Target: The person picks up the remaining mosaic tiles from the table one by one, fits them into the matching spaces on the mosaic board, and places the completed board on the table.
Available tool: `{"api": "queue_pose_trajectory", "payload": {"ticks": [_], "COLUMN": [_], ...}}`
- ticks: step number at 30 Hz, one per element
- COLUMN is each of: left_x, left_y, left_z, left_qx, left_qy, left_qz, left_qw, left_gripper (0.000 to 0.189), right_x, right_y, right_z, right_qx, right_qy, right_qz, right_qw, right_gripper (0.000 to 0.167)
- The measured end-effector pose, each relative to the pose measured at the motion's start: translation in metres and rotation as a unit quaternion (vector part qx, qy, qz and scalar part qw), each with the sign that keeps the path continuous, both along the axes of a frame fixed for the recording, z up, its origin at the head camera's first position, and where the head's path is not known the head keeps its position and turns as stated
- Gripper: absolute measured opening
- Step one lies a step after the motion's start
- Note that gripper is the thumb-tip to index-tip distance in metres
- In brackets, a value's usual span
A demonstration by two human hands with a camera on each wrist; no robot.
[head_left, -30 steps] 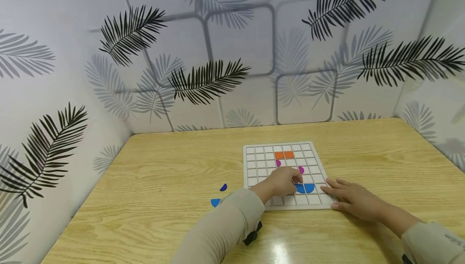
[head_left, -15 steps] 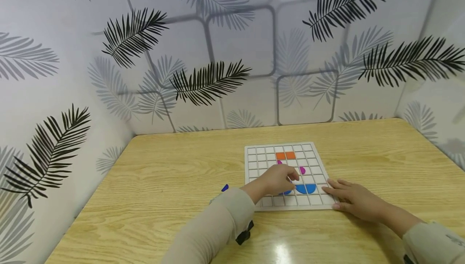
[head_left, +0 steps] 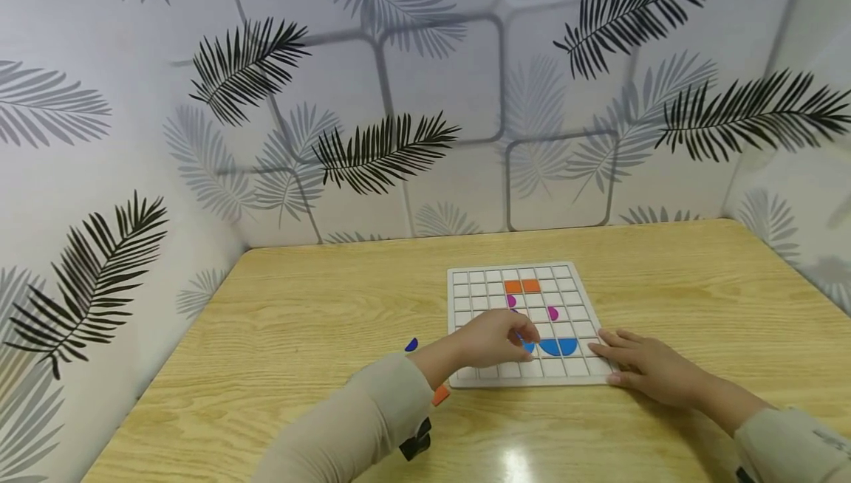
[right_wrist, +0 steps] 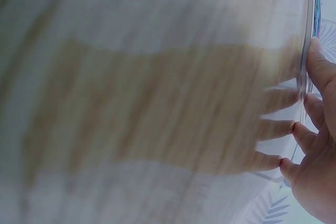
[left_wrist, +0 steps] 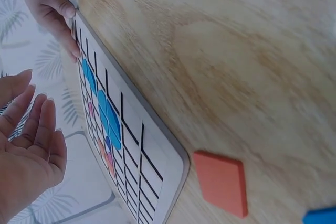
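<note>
My left hand (head_left: 493,337) hovers over the left half of a white grid board (head_left: 575,368). Its fingers are loosely bent, and in the left wrist view that hand (left_wrist: 31,150) shows nothing between them. Light-blue curved pieces (head_left: 558,347) lie in a lower row, partly hidden by the left hand. Two orange squares (head_left: 521,286) sit side by side near the top, above a magenta half-circle (head_left: 510,300) and another magenta half-circle (head_left: 553,314). My right hand (head_left: 654,368) lies with fingers extended, touching the board's right edge.
Left of the board, a loose dark-blue piece (head_left: 411,345) lies on the wooden table (head_left: 299,306). An orange piece (left_wrist: 220,182) lies near the board's corner, with a blue piece (left_wrist: 321,216) farther out. A patterned wall (head_left: 452,180) stands behind the table.
My left hand has drawn left and slightly toward me, away from the light-blue pieces, uncovering more of them. The loose orange piece has come into view beside the sleeve. The right hand stays put.
</note>
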State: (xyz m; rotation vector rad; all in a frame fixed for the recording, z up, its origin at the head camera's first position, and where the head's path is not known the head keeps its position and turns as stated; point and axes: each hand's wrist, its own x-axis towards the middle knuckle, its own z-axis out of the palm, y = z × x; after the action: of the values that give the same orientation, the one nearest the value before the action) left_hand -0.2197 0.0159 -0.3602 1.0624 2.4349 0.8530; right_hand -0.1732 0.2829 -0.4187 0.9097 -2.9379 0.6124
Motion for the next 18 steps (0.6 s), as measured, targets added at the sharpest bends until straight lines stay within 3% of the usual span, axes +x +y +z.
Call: {"api": "queue_pose_trajectory", "payload": {"ticks": [6,18], "left_x": [0.006,0.018], "left_y": [-0.016,-0.056], "left_z": [0.002,0.004], "left_qx": [0.014,0.028], "left_qy": [-0.004,-0.041], "left_qz": [-0.009,0.022], "left_qw": [0.9999,0.9985], "left_gripper": [0.021,0.02], "right_x": [0.002,-0.001], "right_y": [0.0,0.002], "right_z": [-0.002,-0.001], "right_qx": [-0.009,-0.009], "right_qy": [0.017,0.005], "right_qz": [0.005,0.009], "right_qw": [0.9998,0.9999], "right_gripper": [0.047,0.049]}}
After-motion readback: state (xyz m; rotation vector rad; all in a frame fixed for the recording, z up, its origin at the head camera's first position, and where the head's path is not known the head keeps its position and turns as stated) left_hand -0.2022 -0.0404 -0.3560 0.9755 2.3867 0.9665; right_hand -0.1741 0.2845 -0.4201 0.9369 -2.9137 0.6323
